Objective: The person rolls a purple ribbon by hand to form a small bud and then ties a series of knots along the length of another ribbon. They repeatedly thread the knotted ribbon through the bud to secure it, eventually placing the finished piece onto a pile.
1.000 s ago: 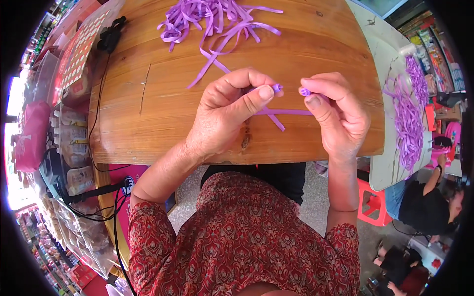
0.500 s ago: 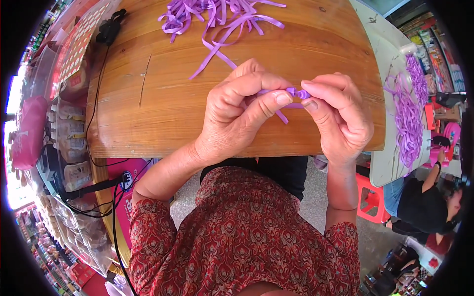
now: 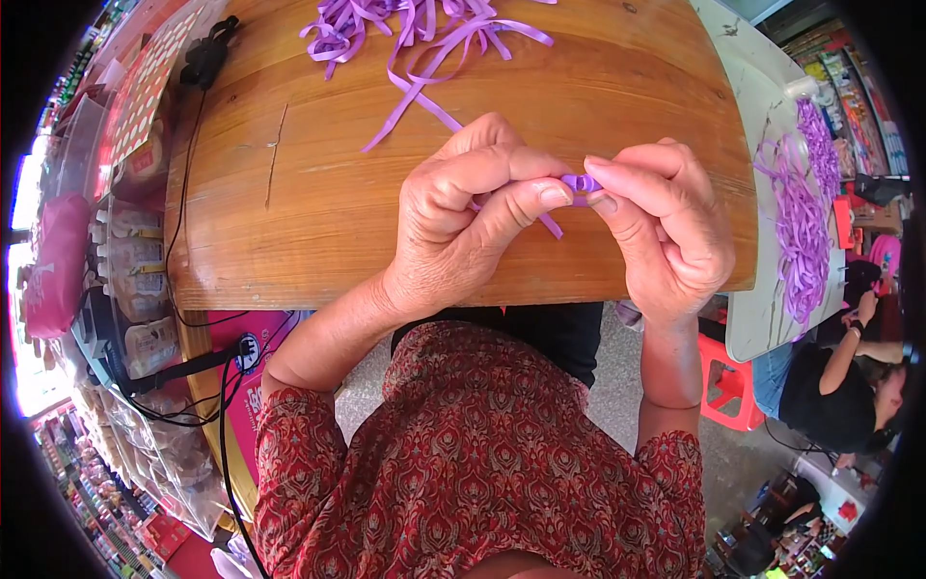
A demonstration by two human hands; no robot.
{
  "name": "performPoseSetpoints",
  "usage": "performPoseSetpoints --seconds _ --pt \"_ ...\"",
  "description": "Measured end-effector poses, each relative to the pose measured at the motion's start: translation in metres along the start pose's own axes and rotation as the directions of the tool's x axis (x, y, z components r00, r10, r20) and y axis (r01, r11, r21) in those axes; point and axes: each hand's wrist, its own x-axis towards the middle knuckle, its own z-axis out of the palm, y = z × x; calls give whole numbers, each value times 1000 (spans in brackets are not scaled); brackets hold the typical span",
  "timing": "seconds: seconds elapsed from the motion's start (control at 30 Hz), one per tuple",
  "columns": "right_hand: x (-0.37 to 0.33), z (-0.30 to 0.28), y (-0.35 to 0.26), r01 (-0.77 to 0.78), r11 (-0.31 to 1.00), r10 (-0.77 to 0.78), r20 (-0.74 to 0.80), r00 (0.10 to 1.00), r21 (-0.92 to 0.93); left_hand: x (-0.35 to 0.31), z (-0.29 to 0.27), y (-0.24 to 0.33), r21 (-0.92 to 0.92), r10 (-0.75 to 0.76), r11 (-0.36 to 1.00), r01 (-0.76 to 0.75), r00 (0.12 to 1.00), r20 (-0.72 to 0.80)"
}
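My left hand (image 3: 468,212) pinches one end of a small purple plastic clasp (image 3: 581,182) between thumb and forefinger. The other end sits in a like pinch of my right hand (image 3: 670,222). Between the fingertips the clasp's two halves meet, though whether they are fully locked is too small to tell. A flat purple strap (image 3: 552,226) runs from the fingers, its short tail hanging below the left thumb. Both hands are raised over the near part of the wooden table (image 3: 318,232).
A heap of purple straps (image 3: 352,34) lies at the table's far side. More purple straps (image 3: 803,232) rest on a white table to the right. Black cables (image 3: 227,386) hang at the left. A red stool (image 3: 728,386) and another person (image 3: 830,386) are at the right.
The clasp's two purple halves, apart half a second ago, now touch. My right fingertips have come slightly closer to the left ones. The person at the right has shifted position.
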Motion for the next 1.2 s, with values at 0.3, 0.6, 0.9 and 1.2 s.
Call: performPoseSetpoints --seconds 0.3,0.6,0.9,1.2 --pt "3 -2 -2 103 991 -99 46 994 -80 1 -1 3 104 25 994 -27 999 25" --pt "2 -4 -10 149 968 -134 86 987 -201 -2 -2 7 306 155 939 -159 987 39" --pt "7 -14 -14 215 958 -173 212 962 -191 -3 -6 8 372 226 883 -285 954 196" --pt "14 -19 -16 87 996 -90 206 974 23 -4 12 5 -38 71 997 -69 996 50"
